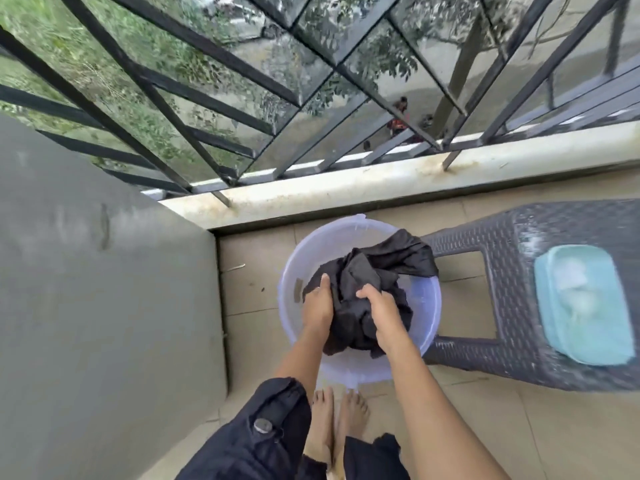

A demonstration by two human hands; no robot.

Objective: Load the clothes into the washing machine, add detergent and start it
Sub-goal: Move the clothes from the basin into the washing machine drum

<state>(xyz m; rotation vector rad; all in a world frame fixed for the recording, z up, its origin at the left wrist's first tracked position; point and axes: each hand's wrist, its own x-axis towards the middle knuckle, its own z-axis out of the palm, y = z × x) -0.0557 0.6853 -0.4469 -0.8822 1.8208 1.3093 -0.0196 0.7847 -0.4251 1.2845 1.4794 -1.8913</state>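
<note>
On a tiled balcony, a person bends over a pale plastic basin [427, 306] on the floor, the left hand [317, 304] and right hand [380, 308] both clutching a bunched black garment [349, 318] in it — beside a grey woven-pattern stool [509, 308] bearing a light-blue tub [557, 327].

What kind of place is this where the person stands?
Probably a balcony on an upper floor: a black metal railing on a low ledge looks down on a street, and a plastic basin with dark clothes sits on the tiled floor.
</note>
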